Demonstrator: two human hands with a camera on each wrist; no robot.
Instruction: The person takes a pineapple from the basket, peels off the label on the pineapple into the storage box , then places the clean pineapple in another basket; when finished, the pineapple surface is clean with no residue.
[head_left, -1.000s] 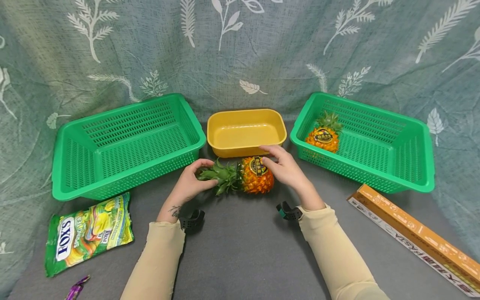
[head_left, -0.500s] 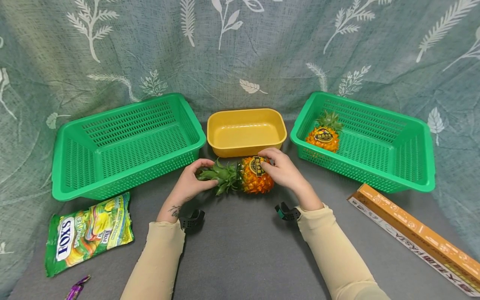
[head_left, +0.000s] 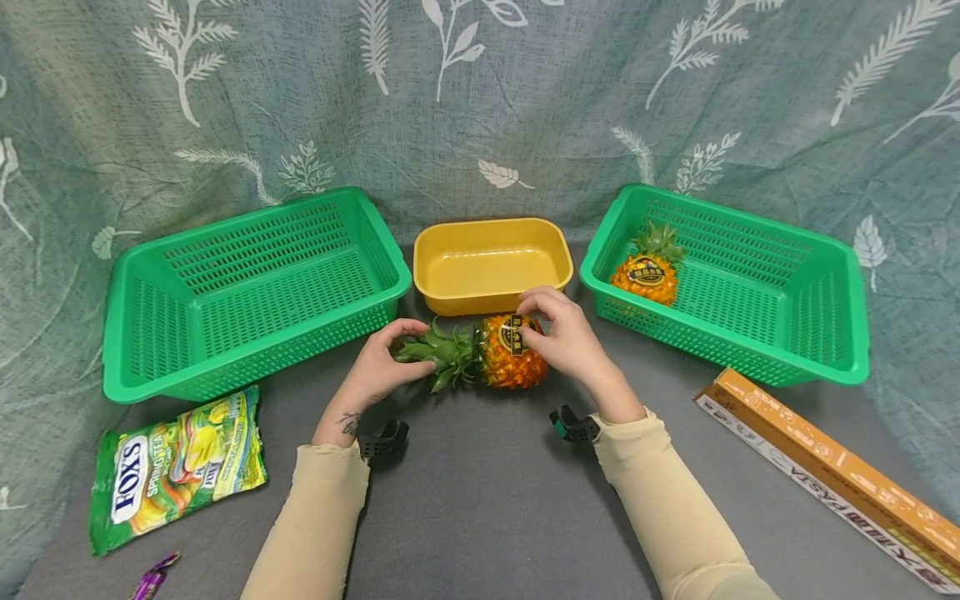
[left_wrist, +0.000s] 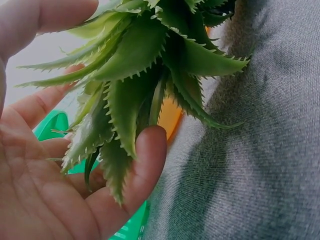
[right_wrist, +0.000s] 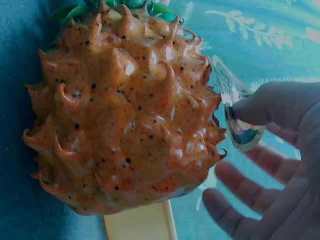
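Observation:
A pineapple (head_left: 513,367) with an orange, spiky body lies on its side on the grey table, leaves to the left. My left hand (head_left: 378,367) holds its green crown (head_left: 447,350), the leaves lying between thumb and fingers in the left wrist view. My right hand (head_left: 566,337) is at the body's right end. Its thumb and forefinger pinch the edge of the black and gold label (head_left: 512,335). In the right wrist view that label (right_wrist: 237,112) stands partly off the skin, and the other fingers are loosely bent beside the fruit.
A yellow tub (head_left: 491,304) stands just behind the pineapple. Green baskets flank it, left (head_left: 273,342) and right (head_left: 787,242); the right one holds another pineapple (head_left: 648,275). A FOX'S sweets bag (head_left: 180,467) and purple-wrapped sweet (head_left: 155,575) lie left, a long pasta box (head_left: 832,475) right.
My right hand has shifted slightly left, its thumb and forefinger closing on the label's edge. The left hand and the pineapple have stayed in place.

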